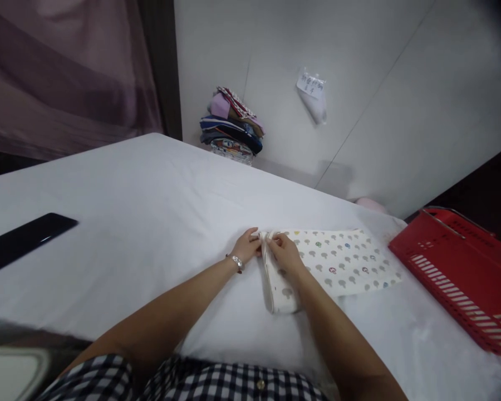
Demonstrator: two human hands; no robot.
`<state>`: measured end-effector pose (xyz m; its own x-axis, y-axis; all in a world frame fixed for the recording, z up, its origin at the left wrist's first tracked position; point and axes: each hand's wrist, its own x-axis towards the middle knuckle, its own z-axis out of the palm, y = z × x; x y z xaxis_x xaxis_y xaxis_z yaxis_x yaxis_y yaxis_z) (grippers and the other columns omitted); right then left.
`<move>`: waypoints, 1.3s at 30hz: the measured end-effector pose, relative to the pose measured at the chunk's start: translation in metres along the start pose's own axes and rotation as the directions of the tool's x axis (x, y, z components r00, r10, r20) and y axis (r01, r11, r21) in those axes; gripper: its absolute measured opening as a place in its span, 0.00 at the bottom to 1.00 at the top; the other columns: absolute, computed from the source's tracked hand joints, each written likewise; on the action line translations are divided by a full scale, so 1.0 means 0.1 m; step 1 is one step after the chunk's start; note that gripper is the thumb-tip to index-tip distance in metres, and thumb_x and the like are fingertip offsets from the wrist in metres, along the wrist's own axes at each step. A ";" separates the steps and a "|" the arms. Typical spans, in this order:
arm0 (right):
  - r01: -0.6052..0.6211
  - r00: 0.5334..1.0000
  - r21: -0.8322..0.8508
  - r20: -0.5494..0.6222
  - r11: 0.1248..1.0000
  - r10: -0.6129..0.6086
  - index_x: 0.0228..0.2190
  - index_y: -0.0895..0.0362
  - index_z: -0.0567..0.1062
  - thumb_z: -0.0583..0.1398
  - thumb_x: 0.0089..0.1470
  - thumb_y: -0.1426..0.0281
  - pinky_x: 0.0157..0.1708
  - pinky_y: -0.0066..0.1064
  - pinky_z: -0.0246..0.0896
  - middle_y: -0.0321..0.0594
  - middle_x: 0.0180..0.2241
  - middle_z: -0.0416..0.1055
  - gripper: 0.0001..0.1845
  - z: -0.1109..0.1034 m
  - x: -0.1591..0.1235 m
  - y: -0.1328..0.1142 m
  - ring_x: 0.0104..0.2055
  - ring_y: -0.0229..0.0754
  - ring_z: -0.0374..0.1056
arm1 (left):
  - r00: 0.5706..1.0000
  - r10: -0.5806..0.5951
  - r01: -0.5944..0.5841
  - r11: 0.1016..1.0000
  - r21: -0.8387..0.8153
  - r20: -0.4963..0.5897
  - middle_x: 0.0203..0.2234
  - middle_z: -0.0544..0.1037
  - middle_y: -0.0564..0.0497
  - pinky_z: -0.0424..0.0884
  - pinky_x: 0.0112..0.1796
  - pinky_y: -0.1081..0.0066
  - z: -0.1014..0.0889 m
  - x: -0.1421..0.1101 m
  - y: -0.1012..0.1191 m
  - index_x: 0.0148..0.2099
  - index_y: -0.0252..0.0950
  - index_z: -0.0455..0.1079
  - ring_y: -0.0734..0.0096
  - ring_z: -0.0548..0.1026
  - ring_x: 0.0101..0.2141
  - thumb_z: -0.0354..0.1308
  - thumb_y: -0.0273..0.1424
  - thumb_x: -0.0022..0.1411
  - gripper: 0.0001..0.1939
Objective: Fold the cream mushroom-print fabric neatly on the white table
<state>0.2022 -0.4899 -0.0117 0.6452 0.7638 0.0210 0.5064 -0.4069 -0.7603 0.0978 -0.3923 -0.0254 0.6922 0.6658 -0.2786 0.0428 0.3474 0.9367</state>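
Note:
A white cloth [346, 259] printed with grey mushroom-like shapes and a few coloured ones lies folded in a long strip on the white-covered table [150, 223]. Its left end is doubled over into a thicker fold. My left hand [247, 246], with a silver band at the wrist, grips the far corner of that fold, its fingers curled at the edge. Close beside it, my right hand [287, 255] pinches the folded layers from above. The right forearm passes over the near part of the cloth and hides some of it.
A red plastic basket [455, 273] stands at the table's right end. At the left lies a flat black object [29, 239]. Beyond the far edge are a stack of folded fabrics [231, 125] and a clear bag with a handwritten label [313, 94].

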 end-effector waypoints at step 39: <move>0.054 0.998 0.233 -0.032 0.971 -0.047 0.23 0.55 0.66 0.51 0.51 0.54 0.20 0.26 0.53 0.31 0.19 0.64 0.18 0.06 -0.08 0.16 0.19 0.34 0.58 | 0.959 0.265 -0.222 0.482 0.848 0.100 0.24 0.76 0.50 0.60 0.28 0.73 0.12 0.13 0.15 0.26 0.37 0.71 0.71 0.70 0.27 0.47 0.36 0.56 0.14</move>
<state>0.2016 -0.4993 -0.0281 0.6387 0.7655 0.0780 0.3927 -0.2371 -0.8886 0.1155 -0.3863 -0.0123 0.7473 0.6645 0.0025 0.4778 -0.5399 0.6930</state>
